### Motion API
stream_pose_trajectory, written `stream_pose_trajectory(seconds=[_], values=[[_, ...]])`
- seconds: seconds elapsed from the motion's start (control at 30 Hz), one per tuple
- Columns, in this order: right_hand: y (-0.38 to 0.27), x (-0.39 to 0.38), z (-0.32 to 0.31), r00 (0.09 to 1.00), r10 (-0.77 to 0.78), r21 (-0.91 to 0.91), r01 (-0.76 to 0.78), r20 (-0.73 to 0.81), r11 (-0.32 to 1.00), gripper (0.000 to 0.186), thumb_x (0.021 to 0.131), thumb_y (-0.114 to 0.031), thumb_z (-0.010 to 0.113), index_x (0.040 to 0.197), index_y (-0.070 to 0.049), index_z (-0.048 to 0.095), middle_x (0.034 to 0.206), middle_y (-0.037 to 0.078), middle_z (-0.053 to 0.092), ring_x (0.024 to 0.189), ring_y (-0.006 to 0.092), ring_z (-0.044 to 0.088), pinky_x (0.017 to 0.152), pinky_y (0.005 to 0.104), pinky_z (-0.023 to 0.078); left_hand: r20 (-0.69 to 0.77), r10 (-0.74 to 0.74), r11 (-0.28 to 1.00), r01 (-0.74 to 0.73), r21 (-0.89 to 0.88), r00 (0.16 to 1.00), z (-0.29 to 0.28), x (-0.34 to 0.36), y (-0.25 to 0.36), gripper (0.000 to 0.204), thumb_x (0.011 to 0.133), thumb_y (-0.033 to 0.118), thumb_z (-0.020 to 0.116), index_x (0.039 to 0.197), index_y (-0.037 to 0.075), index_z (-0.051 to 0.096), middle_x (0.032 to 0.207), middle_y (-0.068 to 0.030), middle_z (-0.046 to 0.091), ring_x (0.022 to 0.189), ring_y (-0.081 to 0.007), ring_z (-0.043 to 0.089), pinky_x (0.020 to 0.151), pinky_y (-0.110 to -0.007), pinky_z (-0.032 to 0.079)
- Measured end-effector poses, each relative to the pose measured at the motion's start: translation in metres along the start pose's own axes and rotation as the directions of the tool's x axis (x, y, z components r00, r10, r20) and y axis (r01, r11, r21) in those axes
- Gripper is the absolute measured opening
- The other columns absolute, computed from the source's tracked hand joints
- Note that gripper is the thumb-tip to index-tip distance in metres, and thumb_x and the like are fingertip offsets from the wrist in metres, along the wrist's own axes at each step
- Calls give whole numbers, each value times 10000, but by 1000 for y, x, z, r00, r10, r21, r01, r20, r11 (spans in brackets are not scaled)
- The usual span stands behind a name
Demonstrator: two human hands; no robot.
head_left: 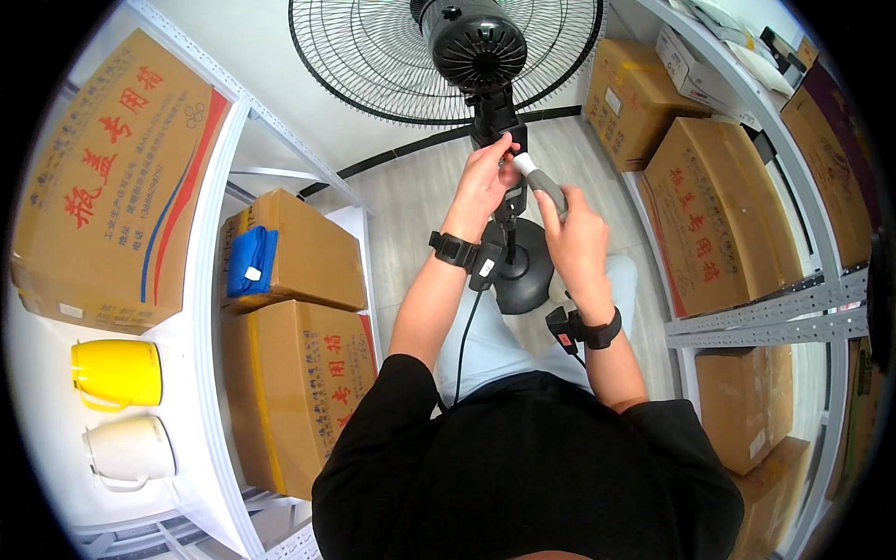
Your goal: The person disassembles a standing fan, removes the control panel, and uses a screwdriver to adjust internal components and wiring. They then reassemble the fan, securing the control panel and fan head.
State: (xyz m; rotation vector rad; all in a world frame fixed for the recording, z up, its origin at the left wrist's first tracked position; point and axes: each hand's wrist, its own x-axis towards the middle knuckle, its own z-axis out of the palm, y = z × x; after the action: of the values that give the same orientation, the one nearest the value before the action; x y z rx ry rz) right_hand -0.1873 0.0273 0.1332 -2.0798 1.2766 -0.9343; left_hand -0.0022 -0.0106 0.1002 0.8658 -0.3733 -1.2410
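Observation:
A black standing fan (481,58) rises ahead of me, its wire cage at the top and its round base (523,285) on the floor. Against the neck below the motor, my left hand (483,182) has its fingers closed; whatever they pinch is hidden. My right hand (579,241) is wrapped round the grey handle of a tool (549,189) with a white end. That white end points up and left, close to the fan's neck and my left fingertips. Its exact kind cannot be made out.
Shelving (201,233) on the left bears cardboard boxes (117,177), a blue folded cloth (252,261), a yellow jug (117,373) and a white jug (131,451). More boxes (714,219) fill the right-hand rack (775,322). Cabled black devices (485,266) are strapped to my wrists.

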Motion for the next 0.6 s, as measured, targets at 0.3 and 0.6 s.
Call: stream_pose_trajectory(seconds=[0.3,0.6], values=[[3,-6,9,912,-311,107,349,-268,931,380,800,-203,721,1131,-88,574,888,144,574,738,336,613,662,420,496,61,-7,988,-3,156,998,-8,-4,8,263,908,239,641,882,-18,593,682,-3,500,546,-58,420,443,-197,316],[2,-2,5,990,-80,184,100,-114,978,406,823,-243,707,1127,-17,559,884,199,631,707,343,642,618,395,511,152,-65,992,80,-98,986,-7,-3,3,301,928,240,604,974,-58,598,701,-2,509,587,-62,443,481,-195,334]])
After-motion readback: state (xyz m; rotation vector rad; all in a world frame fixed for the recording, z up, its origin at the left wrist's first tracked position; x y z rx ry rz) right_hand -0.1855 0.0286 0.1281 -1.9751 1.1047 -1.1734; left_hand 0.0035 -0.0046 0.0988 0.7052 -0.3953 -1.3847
